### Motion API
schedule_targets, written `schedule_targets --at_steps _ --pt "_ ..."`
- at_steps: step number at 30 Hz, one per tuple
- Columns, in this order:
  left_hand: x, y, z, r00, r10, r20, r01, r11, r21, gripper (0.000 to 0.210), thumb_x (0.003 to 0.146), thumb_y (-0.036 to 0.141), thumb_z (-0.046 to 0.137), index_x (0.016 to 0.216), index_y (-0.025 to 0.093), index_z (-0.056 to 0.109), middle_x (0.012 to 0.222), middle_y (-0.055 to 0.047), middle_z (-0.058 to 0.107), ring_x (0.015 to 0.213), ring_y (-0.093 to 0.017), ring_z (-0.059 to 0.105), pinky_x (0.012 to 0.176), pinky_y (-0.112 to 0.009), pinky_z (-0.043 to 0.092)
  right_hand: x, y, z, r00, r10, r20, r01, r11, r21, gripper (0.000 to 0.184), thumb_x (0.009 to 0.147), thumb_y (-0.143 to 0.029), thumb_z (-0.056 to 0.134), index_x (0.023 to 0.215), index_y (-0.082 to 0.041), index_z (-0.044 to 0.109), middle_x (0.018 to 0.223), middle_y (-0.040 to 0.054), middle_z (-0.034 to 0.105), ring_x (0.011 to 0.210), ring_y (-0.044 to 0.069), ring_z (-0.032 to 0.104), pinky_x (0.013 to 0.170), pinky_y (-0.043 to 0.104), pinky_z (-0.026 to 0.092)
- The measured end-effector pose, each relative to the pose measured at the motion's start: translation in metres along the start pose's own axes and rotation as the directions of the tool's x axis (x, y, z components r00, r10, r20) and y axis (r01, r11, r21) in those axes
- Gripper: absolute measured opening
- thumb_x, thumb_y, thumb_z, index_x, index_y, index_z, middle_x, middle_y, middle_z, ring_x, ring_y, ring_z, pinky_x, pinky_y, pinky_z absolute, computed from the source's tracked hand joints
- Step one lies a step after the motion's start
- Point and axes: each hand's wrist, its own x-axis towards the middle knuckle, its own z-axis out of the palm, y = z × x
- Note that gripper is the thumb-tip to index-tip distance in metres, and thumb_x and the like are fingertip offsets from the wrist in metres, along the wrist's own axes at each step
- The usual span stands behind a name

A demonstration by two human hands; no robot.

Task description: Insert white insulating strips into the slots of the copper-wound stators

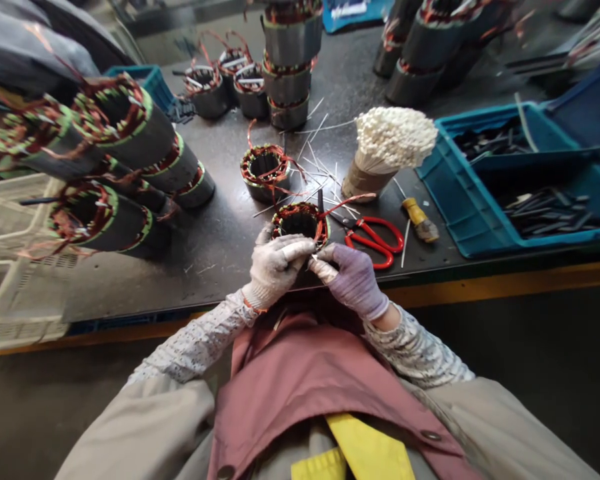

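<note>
Where the gloved left hand (280, 267) and gloved right hand (354, 277) meet, a wound stator core (300, 215) stands on the dark table (220, 253), directly beyond the fingertips and in front of the wearer. Governing relation: the near rim of the core lies at the fingers, with the left hand the closer of the two, laid across the near left side, and the right hand placed at the near right. Long axis: upright, as judged from the visible ring (the lower body is masked by the gloves, so a slight lean cannot be excluded). The open bore points upward; one copper lead (350, 200) extends from the rim to the right, and a dark sleeve (321, 200) rises at the far right side.

Condition of hands: left fingers bent and drawn together; right thumb and forefinger nearly meeting, as in a pinch. Anything between them is too small to identify, and a grip by the left cannot be confirmed. Adjacent items: red-handled pliers (386, 248) just right of the core; a second stator core (265, 191) beyond it, slightly left.
</note>
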Motion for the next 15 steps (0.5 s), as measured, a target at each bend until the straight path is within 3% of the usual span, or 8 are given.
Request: schedule_targets --at_steps 6,15 --pt "-0.0007 -0.0008 0.0006 0.999 0.024 -0.023 -0.025 0.999 -0.02 0.018 0.095 0.028 0.056 0.096 0.029 0.074 0.101 0.0 0.079 0.098 -0.016 0.073 0.115 -0.045 0.033 -0.0053 -0.0023 -0.0019 0.998 -0.059 0.012 0.059 0.998 0.033 0.011 0.086 -0.024 0.067 0.076 -0.021 0.069 0.074 0.002 0.071 0.065 0.014 0.064 0.063 0.025 0.051" --pt "-0.001 -0.0037 0.0048 0.985 0.105 -0.139 -0.115 0.991 -0.062 0.014 0.092 0.023 0.06 0.095 0.026 0.074 0.098 0.001 0.079 0.095 -0.015 0.074 0.112 -0.041 0.035 -0.001 0.0011 0.0039 0.996 -0.08 -0.027 0.078 0.995 -0.059 0.013 0.087 -0.024 0.066 0.076 -0.019 0.068 0.071 0.003 0.071 0.064 0.015 0.064 0.061 0.026 0.05"
